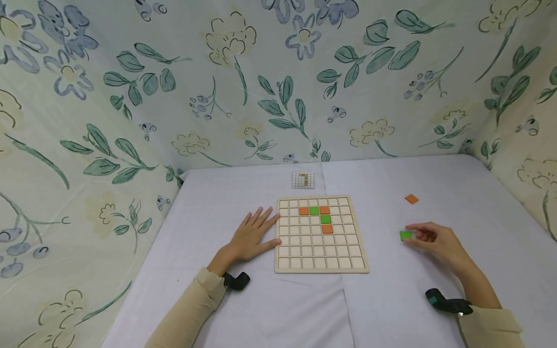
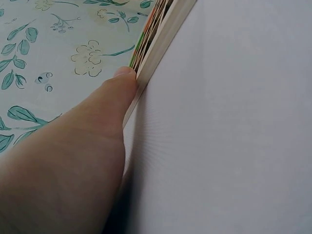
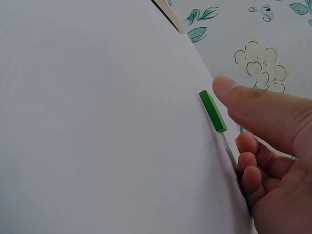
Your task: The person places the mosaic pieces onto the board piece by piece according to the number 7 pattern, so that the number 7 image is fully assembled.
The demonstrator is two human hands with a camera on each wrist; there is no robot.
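A square wooden board (image 1: 321,270) with a grid of recessed cells lies on the white cloth, several orange and green tiles set in its upper rows. My left hand (image 1: 250,237) rests spread flat at the board's left edge, its thumb (image 2: 127,73) against the frame. To the right of the board, a loose green tile (image 1: 405,236) lies flat. My right hand (image 1: 437,240) is right at it, index finger and thumb spread about the tile. In the right wrist view the thumb (image 3: 226,87) stands just off the green tile (image 3: 213,111), with other fingers curled behind.
A loose orange tile (image 1: 411,198) lies farther back on the right. Behind the board sits a small card (image 1: 303,180) printed with a grid and a coloured pattern. Flower-patterned cloth (image 1: 278,96) hangs at the back and sides of the table.
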